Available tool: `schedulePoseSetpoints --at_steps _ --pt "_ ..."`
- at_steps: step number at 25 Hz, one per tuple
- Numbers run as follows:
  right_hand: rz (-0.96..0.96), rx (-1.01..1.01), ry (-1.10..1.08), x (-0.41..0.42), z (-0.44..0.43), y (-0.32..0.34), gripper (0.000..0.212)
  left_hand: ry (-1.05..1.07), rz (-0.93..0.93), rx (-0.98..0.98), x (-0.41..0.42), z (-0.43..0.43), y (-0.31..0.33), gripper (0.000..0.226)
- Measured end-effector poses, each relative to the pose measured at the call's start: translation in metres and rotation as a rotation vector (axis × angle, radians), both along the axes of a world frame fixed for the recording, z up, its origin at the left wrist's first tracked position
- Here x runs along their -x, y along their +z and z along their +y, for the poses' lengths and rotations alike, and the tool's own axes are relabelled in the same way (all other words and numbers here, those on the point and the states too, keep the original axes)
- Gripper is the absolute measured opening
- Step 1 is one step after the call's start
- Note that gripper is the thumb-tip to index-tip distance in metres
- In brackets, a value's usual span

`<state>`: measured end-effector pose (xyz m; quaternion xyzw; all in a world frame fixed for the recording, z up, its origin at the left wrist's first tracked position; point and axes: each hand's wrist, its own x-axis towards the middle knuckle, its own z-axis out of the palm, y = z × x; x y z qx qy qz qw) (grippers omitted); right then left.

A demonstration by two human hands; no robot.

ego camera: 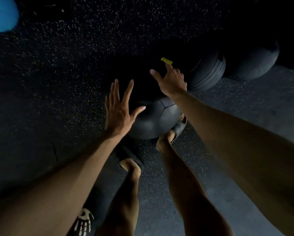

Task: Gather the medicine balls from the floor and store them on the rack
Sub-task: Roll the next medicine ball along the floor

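A black medicine ball point(157, 120) lies on the dark speckled floor just in front of my feet. My left hand point(119, 108) is spread open at the ball's left side, thumb against its top. My right hand point(170, 79) reaches over the ball's far right side with fingers relaxed and the index finger pointing at a small yellow tag point(166, 60). Two more black medicine balls lie behind: a ribbed one point(208, 74) and a smooth one point(252, 65) further right. The scene is very dark.
A blue ball point(1, 14) sits at the top left corner. My bare legs and feet in dark slippers point(178, 128) stand right below the ball. Speckled rubber floor point(57, 82) stretches left and away.
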<state>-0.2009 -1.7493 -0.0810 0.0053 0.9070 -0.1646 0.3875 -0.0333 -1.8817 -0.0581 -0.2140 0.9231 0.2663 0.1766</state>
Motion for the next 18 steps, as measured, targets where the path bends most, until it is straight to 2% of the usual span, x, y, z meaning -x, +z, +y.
schedulePoseSetpoints --at_steps 3,6,8,13,15,18 --pt "0.226 0.112 0.036 -0.023 -0.001 0.009 0.067 0.004 -0.008 -0.039 0.036 -0.028 -0.006 0.086" --pt "0.357 0.194 0.155 -0.072 0.016 0.018 0.071 0.023 -0.074 -0.057 0.076 -0.058 -0.016 0.084" --pt "0.329 0.207 0.167 -0.073 0.019 0.015 0.077 0.069 -0.088 -0.07 0.098 -0.068 -0.024 0.083" --pt "0.223 0.164 0.174 -0.017 -0.005 0.008 0.078 0.379 0.073 -0.033 0.116 -0.042 -0.021 0.072" --pt "0.169 0.13 0.182 0.01 -0.014 0.005 0.078 0.312 0.12 -0.002 0.098 -0.022 -0.012 0.074" --pt "0.078 0.1 0.167 0.056 -0.029 0.001 0.079 0.167 0.086 0.011 0.073 -0.003 -0.008 0.084"
